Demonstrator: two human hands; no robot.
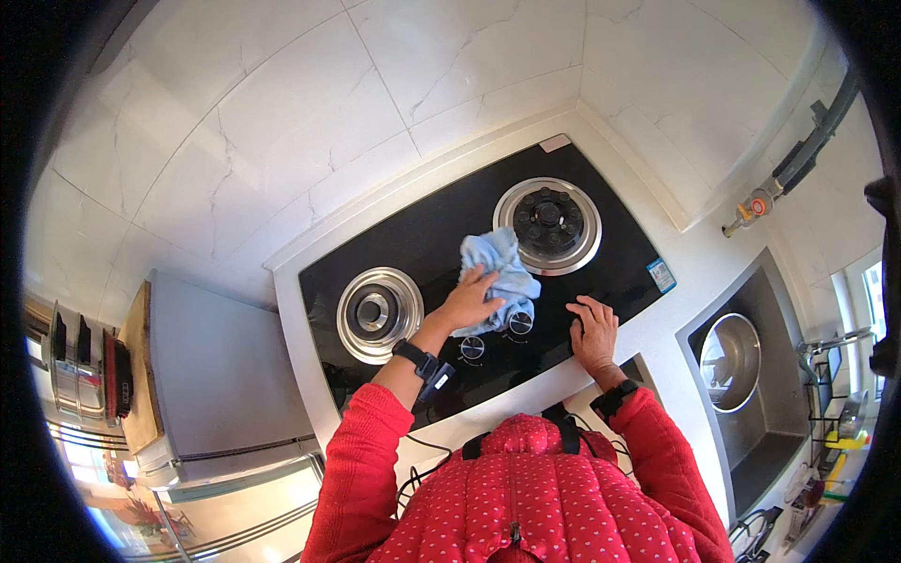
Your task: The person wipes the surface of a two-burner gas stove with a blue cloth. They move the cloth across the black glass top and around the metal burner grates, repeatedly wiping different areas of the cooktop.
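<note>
My left hand [473, 299] lies spread on a crumpled light blue cloth [503, 271], pressed on the black glass gas hob [436, 232] between its two burners. The cloth reaches the rim of the right burner [547, 225] and touches a control knob [521, 322]. A second knob [472, 348] is just below the cloth. The left burner [380, 314], with its steel ring, is left of my left hand. My right hand [593, 331] rests with bent fingers on the hob's front right part, holding nothing.
To the right, a metal bowl [730, 362] sits in a grey sink [771, 415] beneath a tap [838, 343]. A gas valve and pipe [757, 205] stand by the right wall. A grey-topped appliance [225, 373] is at the left. Tiled walls [295, 105] border the hob's back.
</note>
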